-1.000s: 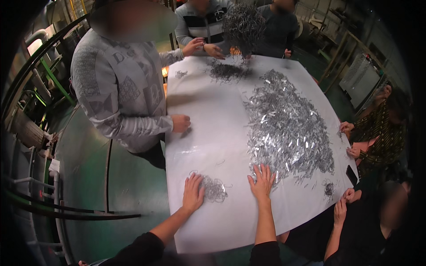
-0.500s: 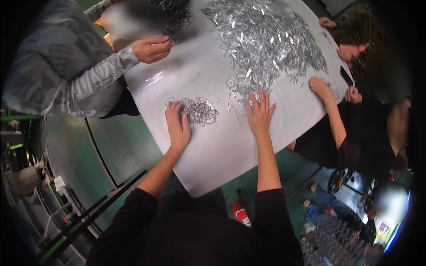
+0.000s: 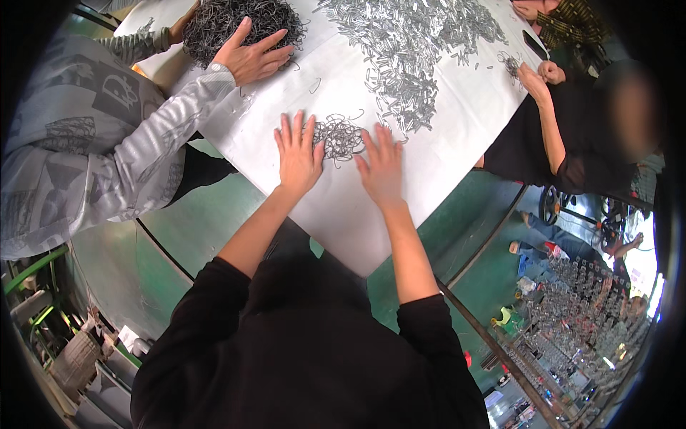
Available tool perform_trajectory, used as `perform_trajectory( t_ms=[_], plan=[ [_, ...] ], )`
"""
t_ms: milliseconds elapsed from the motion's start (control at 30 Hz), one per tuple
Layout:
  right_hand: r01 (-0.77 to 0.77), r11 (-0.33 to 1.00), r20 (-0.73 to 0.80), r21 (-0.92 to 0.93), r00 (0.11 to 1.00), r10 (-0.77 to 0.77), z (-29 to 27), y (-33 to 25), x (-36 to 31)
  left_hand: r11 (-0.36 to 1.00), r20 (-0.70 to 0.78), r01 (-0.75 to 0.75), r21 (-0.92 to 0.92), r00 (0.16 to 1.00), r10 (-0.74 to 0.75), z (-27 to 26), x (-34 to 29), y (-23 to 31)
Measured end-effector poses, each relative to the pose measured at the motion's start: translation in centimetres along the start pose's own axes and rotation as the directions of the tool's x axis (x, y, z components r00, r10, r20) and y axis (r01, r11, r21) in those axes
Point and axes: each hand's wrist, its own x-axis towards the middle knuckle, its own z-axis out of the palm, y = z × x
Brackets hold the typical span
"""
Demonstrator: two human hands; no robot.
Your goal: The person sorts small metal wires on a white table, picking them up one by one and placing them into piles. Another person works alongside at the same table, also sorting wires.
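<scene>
The left hand (image 3: 296, 159) lies palm-down on the white desk (image 3: 346, 232), grip spread wide and loose, against a small tangle of bent wires (image 3: 339, 139) at its two o'clock. The right hand (image 3: 384, 168), splayed too and grasping nothing, has that tangle at its ten o'clock. Shiny metal bits (image 3: 409, 79) lie heaped toward one o'clock.

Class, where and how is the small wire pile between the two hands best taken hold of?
The small wire pile is probably best gathered by its left and right edges, the left hand and right hand closing from either side: it lies low, loose and tangled on the white tabletop, between both hands.
</scene>
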Motion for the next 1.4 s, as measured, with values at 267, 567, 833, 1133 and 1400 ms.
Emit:
perform_trajectory(
  t_ms=[267, 567, 833, 1133, 1400],
  plan=[
    [-0.022, 0.997, -0.021, 0.068, 1.000, 0.023, 0.1, -2.1, -1.5, 0.945, 0.148, -0.205, -0.254, 0.957, 0.248, -0.5, -0.8, 0.6],
    [-0.523, 0.849, 0.185, -0.075, 0.830, 0.527, -0.2, -2.3, 6.7, 0.980, -0.056, -0.141, -0.142, 0.989, 0.135, 0.9, 8.5, -2.5],
    [-0.555, 0.832, 0.308, 0.018, 0.794, 0.524, 0.0, -1.0, 7.0, 0.922, 0.138, -0.248, -0.298, 0.944, 0.298, 1.9, 9.4, -1.9],
    [-0.473, 0.494, 0.081, 0.730, 0.777, 0.625, -3.0, 5.3, 9.1, 0.845, 0.331, -0.394, -0.362, 0.793, 0.512, 0.3, 4.4, 2.1],
    [-0.176, 0.964, 0.031, 0.198, 0.984, 0.173, -1.9, -3.0, -0.9, 0.902, 0.258, -0.141, -0.408, 0.930, 0.262, -1.7, 0.1, 1.1]
  ],
)
